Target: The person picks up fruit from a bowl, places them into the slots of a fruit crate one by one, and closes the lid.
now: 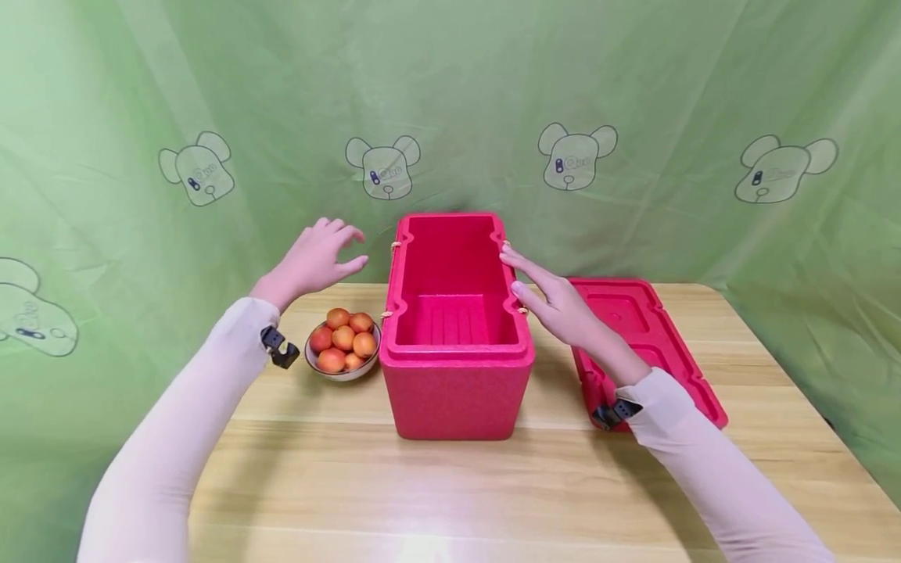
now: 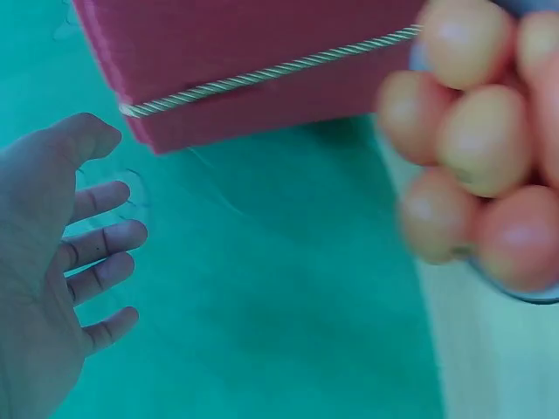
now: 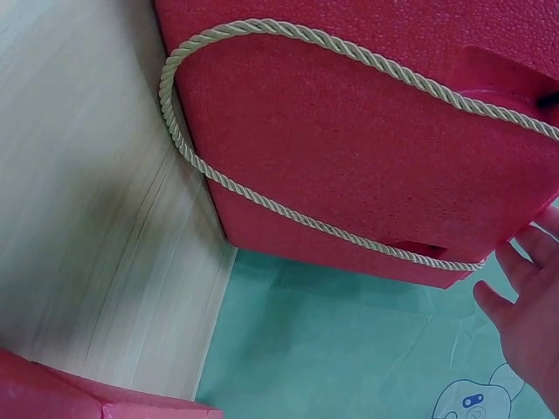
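A red foam box [image 1: 457, 395] stands open-topped in the middle of the table, its inside bare. My right hand [image 1: 559, 305] has its fingertips at the box's right rim, fingers extended. In the right wrist view a twisted rope handle [image 3: 349, 231] loops down the box's side below that hand [image 3: 528, 305]. To the left of the box my left hand [image 1: 314, 254] hovers above a bowl [image 1: 345, 376] of orange-red fruits [image 1: 342, 338], which look like apricots or small tomatoes. Its fingers are loosely bent and hold nothing, as the left wrist view of the hand [image 2: 65, 236] also shows.
A red lid [image 1: 672, 356] with recessed panels lies on the wooden table [image 1: 317, 485], right of the box and partly under my right forearm. Behind the table hangs a green curtain [image 1: 479, 94] printed with bear heads.
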The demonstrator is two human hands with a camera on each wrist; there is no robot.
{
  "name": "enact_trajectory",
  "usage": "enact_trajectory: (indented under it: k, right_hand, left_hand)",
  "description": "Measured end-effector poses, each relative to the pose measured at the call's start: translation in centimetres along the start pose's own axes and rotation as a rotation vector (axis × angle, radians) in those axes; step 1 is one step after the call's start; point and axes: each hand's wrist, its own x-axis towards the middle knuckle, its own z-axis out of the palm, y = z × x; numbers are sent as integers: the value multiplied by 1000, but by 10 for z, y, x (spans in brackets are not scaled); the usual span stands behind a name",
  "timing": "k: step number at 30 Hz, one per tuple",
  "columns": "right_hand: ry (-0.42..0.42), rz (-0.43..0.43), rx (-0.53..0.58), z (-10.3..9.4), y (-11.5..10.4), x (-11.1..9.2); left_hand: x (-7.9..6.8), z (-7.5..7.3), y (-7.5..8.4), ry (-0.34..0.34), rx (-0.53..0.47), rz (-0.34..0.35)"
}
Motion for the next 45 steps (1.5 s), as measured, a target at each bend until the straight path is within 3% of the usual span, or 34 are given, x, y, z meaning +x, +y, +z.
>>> enact_trajectory:
  k: [5, 12, 19, 28, 45]
  right_hand:
    - [-5, -1, 5, 0, -1, 0]
    - [2, -9, 14, 0, 0, 0]
    - [4, -10, 15, 1, 0, 1]
    - [7, -11, 17, 1, 0, 1]
    - [-12, -4, -8, -2, -2, 1]
  left_hand:
    - [-21, 21, -20, -32, -49, -47]
    - [-43, 37, -37, -94, -132, -119]
    - [-57, 57, -45, -158, -137, -118]
    - [-63, 69, -46, -187, -97, -87]
    - [-64, 76, -44, -182, -96, -105]
